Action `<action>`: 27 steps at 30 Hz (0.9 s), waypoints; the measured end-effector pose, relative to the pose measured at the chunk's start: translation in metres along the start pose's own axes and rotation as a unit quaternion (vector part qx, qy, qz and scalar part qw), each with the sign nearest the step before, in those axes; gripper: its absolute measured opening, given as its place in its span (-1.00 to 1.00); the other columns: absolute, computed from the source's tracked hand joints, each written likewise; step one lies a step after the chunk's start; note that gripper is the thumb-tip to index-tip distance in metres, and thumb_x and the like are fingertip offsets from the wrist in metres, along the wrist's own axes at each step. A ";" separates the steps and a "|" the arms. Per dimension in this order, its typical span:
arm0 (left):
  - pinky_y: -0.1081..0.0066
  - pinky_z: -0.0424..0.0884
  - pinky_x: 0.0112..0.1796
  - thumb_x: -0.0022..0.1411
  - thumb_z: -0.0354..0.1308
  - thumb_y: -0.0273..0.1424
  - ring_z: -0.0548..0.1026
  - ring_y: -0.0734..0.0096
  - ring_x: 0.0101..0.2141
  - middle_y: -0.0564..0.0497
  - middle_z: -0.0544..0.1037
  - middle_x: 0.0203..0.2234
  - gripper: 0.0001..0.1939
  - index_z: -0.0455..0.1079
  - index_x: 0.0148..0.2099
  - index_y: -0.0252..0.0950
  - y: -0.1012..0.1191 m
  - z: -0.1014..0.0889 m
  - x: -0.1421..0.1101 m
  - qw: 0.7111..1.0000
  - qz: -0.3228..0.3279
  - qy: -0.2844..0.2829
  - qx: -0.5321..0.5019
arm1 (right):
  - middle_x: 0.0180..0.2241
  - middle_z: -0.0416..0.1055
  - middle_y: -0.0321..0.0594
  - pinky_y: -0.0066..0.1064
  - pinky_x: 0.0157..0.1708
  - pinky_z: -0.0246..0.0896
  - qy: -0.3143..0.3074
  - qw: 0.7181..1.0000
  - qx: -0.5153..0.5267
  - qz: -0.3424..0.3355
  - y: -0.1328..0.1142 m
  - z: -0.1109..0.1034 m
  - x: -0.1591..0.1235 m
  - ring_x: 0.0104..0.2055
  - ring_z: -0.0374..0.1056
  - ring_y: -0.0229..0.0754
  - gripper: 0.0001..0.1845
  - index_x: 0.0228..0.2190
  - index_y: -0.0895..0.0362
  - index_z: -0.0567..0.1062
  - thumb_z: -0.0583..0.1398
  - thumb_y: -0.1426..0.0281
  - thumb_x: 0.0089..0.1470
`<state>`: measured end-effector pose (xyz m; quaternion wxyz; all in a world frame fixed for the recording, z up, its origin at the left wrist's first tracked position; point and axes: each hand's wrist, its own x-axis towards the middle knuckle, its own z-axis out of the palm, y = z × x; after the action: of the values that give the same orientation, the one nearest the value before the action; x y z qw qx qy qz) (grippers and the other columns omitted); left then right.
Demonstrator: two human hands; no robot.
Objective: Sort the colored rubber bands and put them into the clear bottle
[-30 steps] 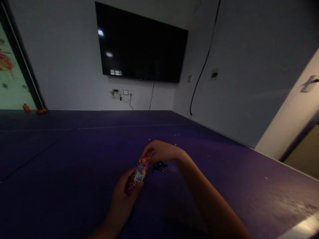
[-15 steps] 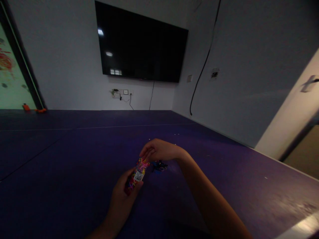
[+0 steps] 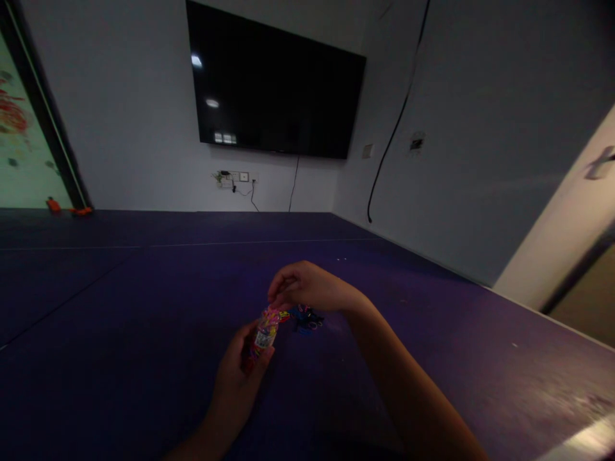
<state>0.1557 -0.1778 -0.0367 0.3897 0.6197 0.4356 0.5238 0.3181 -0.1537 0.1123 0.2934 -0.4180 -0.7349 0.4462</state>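
Note:
My left hand (image 3: 240,365) is wrapped round a small clear jar (image 3: 264,339) with a white printed label. The jar is tilted and full of brightly coloured elastic bands (image 3: 270,315), pink, yellow and red, which bulge out at its mouth. Over that mouth, my right hand (image 3: 298,286) has its fingers bent and closed, with the fingertips at the bands. How many bands they grip is hidden. Just to the right, beneath my right wrist, a small pile of dark blue and black bands (image 3: 307,320) lies on the purple floor (image 3: 168,307).
A large black television (image 3: 278,83) hangs on the far wall, with sockets (image 3: 237,177) and cables below. A loose black cable (image 3: 391,137) runs down the right wall. Orange objects (image 3: 81,211) sit at the far left, and a door (image 3: 567,211) stands at the right. Tiny white scraps dot the floor.
My right hand's fingers have come down closer to the jar's mouth and curl in more. The jar stays in my left hand, shifted slightly left. The dark pile has not visibly moved.

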 end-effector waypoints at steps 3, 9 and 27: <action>0.21 0.39 -0.15 0.06 0.13 -0.17 0.47 0.20 -0.18 -0.13 0.48 -0.15 -0.50 0.27 0.01 -0.30 0.001 0.000 0.000 1.000 0.001 0.002 -0.001 | -0.47 0.43 -0.28 -0.43 -0.30 0.34 -0.005 1.000 0.012 -0.005 -0.005 0.002 -0.002 -0.39 0.41 -0.32 -0.88 -0.47 0.22 0.44 0.16 0.61 -0.13; 0.26 0.42 -0.20 0.06 0.13 -0.18 0.49 0.24 -0.22 -0.13 0.48 -0.15 -0.51 0.25 0.01 -0.29 -0.003 0.001 0.000 1.000 -0.002 0.003 -0.026 | -0.44 0.46 -0.21 -0.50 -0.37 0.31 0.088 0.994 -0.062 -0.016 0.000 -0.004 0.001 -0.38 0.40 -0.32 -0.76 -0.35 0.23 0.47 0.11 0.65 -0.11; 0.24 0.40 -0.20 0.08 0.11 -0.17 0.48 0.22 -0.23 -0.11 0.48 -0.20 -0.54 0.25 -0.01 -0.28 -0.002 0.001 0.000 1.000 0.007 -0.001 -0.017 | -0.51 0.49 -0.25 -0.48 -0.39 0.31 0.016 0.997 -0.080 -0.005 0.008 0.007 0.010 -0.45 0.39 -0.32 -0.72 -0.38 0.22 0.53 0.19 0.66 -0.23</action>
<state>0.1568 -0.1771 -0.0392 0.3968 0.6167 0.4215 0.5334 0.3103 -0.1459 0.1021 0.2726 -0.4437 -0.7656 0.3776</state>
